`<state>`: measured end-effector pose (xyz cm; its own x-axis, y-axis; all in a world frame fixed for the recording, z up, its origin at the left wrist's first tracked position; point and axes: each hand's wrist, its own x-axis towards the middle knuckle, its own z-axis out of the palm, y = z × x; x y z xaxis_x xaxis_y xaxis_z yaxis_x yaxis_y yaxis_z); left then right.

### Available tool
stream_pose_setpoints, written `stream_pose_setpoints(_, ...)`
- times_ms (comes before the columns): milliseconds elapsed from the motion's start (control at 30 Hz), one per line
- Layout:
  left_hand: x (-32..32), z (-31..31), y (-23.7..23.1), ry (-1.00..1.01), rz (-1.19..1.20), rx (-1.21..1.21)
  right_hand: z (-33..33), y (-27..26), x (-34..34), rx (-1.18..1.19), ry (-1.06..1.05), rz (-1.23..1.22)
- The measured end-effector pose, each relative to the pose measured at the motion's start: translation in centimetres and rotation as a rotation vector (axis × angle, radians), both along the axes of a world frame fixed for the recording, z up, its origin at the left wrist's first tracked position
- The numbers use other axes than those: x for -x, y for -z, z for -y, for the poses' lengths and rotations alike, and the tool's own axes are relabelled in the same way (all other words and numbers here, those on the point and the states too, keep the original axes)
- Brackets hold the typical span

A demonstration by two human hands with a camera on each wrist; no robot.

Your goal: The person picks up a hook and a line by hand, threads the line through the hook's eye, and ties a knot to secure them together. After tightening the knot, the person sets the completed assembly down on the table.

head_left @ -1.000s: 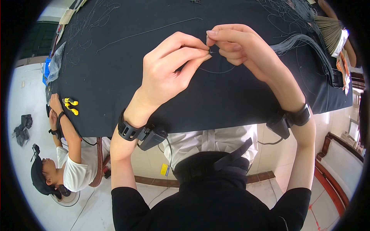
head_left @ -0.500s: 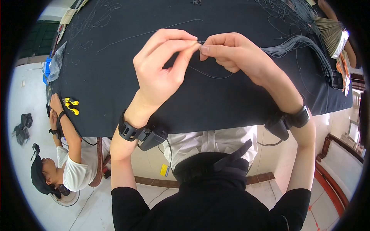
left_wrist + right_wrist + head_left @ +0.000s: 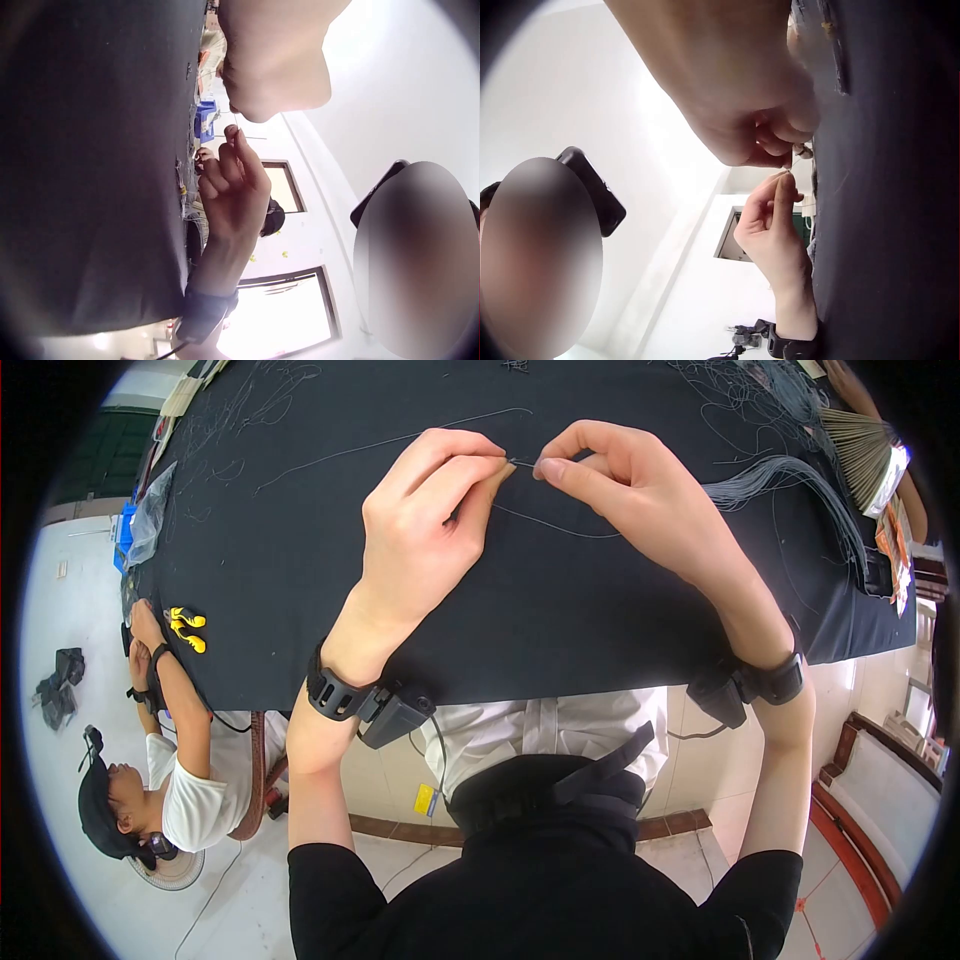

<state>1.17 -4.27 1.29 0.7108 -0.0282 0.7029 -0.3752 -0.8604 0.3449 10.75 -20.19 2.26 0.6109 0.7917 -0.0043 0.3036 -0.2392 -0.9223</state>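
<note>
In the head view my left hand (image 3: 420,520) pinches a thin grey cord (image 3: 560,527) between thumb and fingertips, above the black tablecloth (image 3: 540,620). My right hand (image 3: 645,490) faces it and pinches a short stretch of the cord with thumb and index finger. A small gap with taut cord separates the two sets of fingertips. A longer part of the cord sags below the hands toward the right wrist. The left wrist view shows my right hand (image 3: 234,176) with thumb and index tip together. Whatever small detail sits under the left fingertips is hidden.
Another cord (image 3: 390,440) lies beyond my left hand. A bundle of grey cords (image 3: 790,468) spreads at the right, near a fan of tan strips (image 3: 855,445). Yellow-handled pliers (image 3: 187,630) lie at the left edge, beside another person (image 3: 200,800). A plastic bag (image 3: 150,525) is behind them.
The hands met fingertip to fingertip half a second ago, and now the right hand has drawn away to the right, with cord showing between. The left hand has shifted slightly left and farther from the body.
</note>
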Motion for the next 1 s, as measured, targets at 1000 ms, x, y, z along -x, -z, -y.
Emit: stream_pose_setpoints(1000, 0.00, 0.53, 0.19, 0.163, -0.013, 0.015, -0.12, 0.44, -0.17, -0.148, 0.001, -0.523)
